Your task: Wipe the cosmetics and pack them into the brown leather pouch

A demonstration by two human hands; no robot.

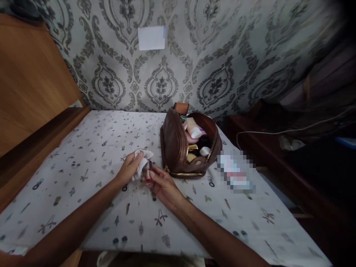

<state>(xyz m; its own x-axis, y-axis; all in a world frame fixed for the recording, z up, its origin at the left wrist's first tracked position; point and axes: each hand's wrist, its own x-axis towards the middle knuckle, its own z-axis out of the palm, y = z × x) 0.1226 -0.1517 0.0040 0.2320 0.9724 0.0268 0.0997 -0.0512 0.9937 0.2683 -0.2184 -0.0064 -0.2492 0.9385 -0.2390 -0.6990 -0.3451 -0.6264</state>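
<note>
Small tube (148, 174) — perhaps lipstick — partly hidden by right hand (164, 186), beside cloth (142, 165).

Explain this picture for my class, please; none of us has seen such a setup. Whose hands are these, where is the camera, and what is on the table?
There is no machine here: these are a person's bare hands. The single picture comes from a camera worn on that person's head, looking forward and down. The left hand holds a crumpled white cloth or tissue. The right hand pinches a small dark-and-red item beside it, too small to identify. On the patterned table cover stands an open brown bag with tubes and containers inside. To its right lies a blurred-out item that cannot be made out.
</note>
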